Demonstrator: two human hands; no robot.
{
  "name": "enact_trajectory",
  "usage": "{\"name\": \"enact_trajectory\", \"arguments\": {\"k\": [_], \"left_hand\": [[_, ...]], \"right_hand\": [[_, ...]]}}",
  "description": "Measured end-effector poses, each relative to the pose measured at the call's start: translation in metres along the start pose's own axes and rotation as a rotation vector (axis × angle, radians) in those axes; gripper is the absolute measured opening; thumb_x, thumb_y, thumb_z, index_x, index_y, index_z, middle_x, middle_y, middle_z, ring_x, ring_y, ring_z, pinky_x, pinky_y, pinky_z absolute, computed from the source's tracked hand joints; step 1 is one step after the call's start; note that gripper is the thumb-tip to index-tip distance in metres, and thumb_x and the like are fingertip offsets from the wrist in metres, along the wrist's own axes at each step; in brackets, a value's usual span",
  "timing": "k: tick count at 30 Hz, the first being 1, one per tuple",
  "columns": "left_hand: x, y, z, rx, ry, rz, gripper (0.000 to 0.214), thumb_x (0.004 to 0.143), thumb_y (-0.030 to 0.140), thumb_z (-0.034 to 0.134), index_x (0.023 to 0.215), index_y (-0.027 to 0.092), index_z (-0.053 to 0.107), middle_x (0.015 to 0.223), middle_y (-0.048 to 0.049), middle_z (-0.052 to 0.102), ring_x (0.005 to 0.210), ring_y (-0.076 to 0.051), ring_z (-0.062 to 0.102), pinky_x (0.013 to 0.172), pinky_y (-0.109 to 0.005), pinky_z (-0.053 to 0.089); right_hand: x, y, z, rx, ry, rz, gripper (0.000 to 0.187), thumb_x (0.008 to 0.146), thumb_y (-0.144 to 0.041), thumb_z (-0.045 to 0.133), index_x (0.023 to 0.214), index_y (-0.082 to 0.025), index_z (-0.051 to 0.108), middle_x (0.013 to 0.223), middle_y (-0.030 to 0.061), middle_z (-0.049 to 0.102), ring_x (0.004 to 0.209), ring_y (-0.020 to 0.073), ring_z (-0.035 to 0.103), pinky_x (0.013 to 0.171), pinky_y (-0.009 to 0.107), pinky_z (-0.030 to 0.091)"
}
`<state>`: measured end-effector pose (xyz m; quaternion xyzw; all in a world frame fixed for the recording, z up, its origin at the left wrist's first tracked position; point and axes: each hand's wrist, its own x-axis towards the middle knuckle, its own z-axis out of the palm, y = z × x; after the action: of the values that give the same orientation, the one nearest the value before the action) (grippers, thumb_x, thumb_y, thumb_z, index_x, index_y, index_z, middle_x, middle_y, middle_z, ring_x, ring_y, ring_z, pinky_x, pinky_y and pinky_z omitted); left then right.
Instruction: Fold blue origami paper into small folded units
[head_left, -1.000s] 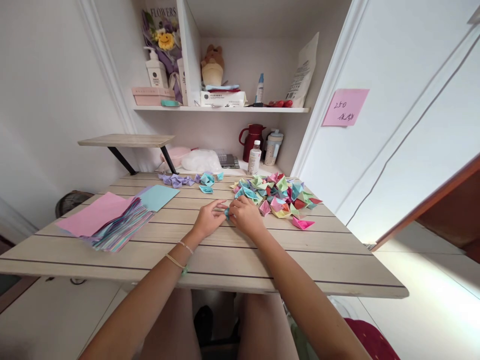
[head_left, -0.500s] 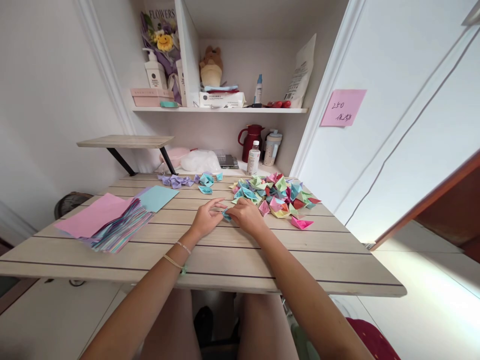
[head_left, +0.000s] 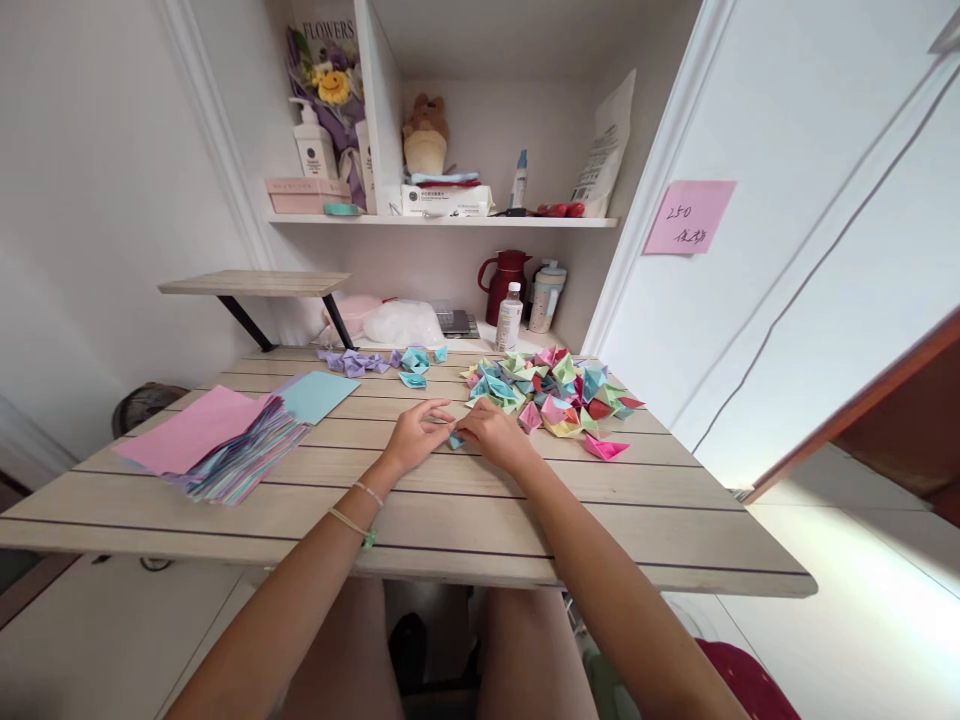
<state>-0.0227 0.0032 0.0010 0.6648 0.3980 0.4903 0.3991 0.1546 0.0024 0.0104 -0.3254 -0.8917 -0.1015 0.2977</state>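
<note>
Blue paper piece [head_left: 456,440] low over the desk [head_left: 465,520], between both hands. Right hand [head_left: 491,432] pinches it; left hand [head_left: 417,436] half-curled beside it, can't tell if gripping. Likely light, thin, easily crushed; hold by edges, light pinch.

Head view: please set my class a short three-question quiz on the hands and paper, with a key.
1. True or false: the stack of paper sheets lies to the left of the left hand.
2. Which colour is the small paper piece at the fingertips of the right hand? a) red b) yellow c) blue
3. Fill in: the pink handwritten note shows the number ___.

Key: 1 true; 2 c; 3 250.
</note>
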Motion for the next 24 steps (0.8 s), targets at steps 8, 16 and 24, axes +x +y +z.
{"name": "enact_trajectory", "arguments": {"k": [8, 16, 24], "left_hand": [[0.0037, -0.0035, 0.0009, -0.105, 0.088, -0.074, 0.039, 0.069, 0.026, 0.065, 0.105, 0.013, 0.059, 0.083, -0.0057, 0.065, 0.063, -0.015, 0.064, 0.061, -0.028, 0.054], [0.0063, -0.0082, 0.0003, -0.195, 0.089, -0.180, 0.043, 0.068, 0.027, 0.067, 0.107, 0.013, 0.057, 0.076, -0.0051, 0.066, 0.060, -0.017, 0.064, 0.055, -0.031, 0.055], [0.0073, -0.0070, 0.0006, -0.217, 0.105, -0.184, 0.044, 0.067, 0.026, 0.069, 0.107, 0.013, 0.056, 0.077, -0.0055, 0.067, 0.061, -0.016, 0.064, 0.058, -0.031, 0.056]], "right_hand": [[-0.0033, -0.0007, 0.0004, -0.092, 0.055, -0.030, 0.019, 0.085, -0.017, 0.050, 0.099, -0.021, 0.062, 0.066, 0.0044, 0.062, 0.071, 0.0177, 0.050, 0.066, 0.026, 0.037], [-0.0032, -0.0015, 0.0020, -0.122, 0.031, -0.112, 0.024, 0.086, -0.016, 0.048, 0.104, -0.023, 0.062, 0.063, 0.0032, 0.061, 0.068, 0.0165, 0.048, 0.064, 0.025, 0.036], [-0.0035, 0.0004, 0.0065, -0.062, 0.078, -0.061, 0.016, 0.084, -0.017, 0.052, 0.090, -0.021, 0.067, 0.064, 0.0044, 0.062, 0.069, 0.0164, 0.051, 0.060, 0.024, 0.037]]}}
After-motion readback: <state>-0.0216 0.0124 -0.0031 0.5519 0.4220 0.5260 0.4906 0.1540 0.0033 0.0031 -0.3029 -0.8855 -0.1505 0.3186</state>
